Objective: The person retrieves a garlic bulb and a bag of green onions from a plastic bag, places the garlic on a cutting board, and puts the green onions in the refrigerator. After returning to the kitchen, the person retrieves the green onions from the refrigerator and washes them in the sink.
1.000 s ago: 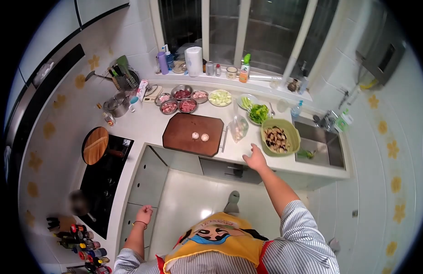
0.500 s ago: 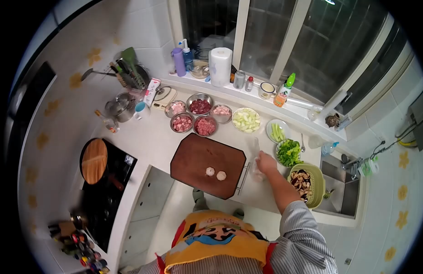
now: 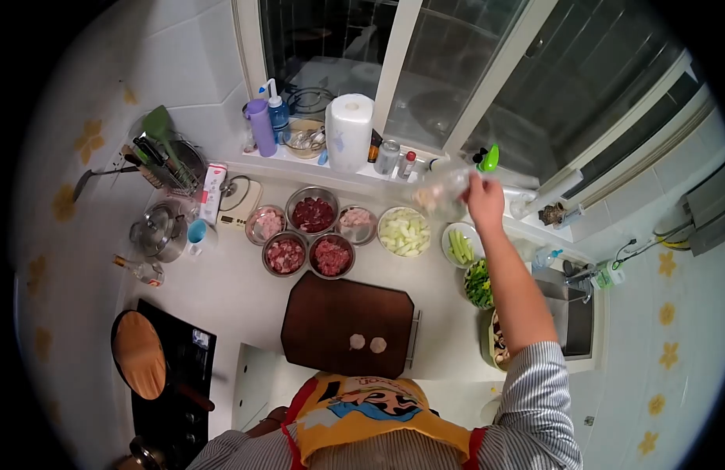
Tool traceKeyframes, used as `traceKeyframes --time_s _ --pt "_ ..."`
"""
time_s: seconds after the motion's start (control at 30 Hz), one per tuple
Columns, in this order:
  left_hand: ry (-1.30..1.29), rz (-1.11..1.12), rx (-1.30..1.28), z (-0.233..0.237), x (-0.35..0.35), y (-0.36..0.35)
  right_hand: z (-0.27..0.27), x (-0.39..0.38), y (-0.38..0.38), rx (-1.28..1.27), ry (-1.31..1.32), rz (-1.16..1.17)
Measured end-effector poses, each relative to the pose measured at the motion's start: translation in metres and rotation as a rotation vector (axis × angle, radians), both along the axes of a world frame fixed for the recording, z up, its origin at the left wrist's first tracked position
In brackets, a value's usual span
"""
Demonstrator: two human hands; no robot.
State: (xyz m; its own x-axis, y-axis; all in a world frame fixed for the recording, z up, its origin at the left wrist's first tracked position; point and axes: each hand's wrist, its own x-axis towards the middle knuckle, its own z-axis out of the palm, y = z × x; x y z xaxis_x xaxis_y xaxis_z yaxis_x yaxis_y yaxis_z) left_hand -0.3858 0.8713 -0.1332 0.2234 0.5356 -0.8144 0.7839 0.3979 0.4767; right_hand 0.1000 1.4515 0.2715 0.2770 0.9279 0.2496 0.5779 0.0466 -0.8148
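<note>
Near windowsill (image 3: 300,166), right hand (image 3: 485,200) grips bag (image 3: 443,193), arm (image 3: 523,301) overlapping colander (image 3: 486,338); left hand (image 3: 270,421): cannot tell.

White tiled walls (image 3: 198,47) carry yellow flower patterns (image 3: 88,143). Sliding windows (image 3: 456,70) with pale frames look onto darkness above a sill (image 3: 300,167). Below, a white counter (image 3: 213,278) turns the corner over pale cabinets (image 3: 251,388).

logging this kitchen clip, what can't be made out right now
- Clear bag in the right hand: head view, contents blurred by motion
- Left hand: head view, mostly hidden by apron and sleeve
- Green basket: head view, partly behind right forearm
- Pot: head view, cut by bottom edge
</note>
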Motion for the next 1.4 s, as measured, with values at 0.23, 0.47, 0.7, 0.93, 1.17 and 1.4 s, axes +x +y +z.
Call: traceKeyframes --time_s 0.23,0.47,0.7,0.93,1.17,1.4 --pt "-0.024 0.023 -0.012 0.003 0.013 -0.015 -0.012 -0.014 0.165 -0.090 0.122 -0.057" --pt "-0.066 -0.014 0.007 0.013 0.033 -0.052 -0.175 0.033 0.301 -0.066 0.206 -0.086" --pt "0.055 0.385 -0.109 0.027 0.035 -0.012 -0.111 -0.035 0.147 0.071 0.341 -0.110" --pt "0.106 0.591 0.186 0.121 0.048 0.160 -0.208 -0.092 -0.178 -0.554 -0.539 0.875" --pt "-0.124 -0.049 0.693 0.191 0.156 0.287 -0.277 -0.074 -0.295 -0.730 -0.376 0.656" --pt "-0.133 -0.301 0.669 0.127 0.202 0.283 -0.198 0.000 -0.337 -0.794 0.015 0.326"
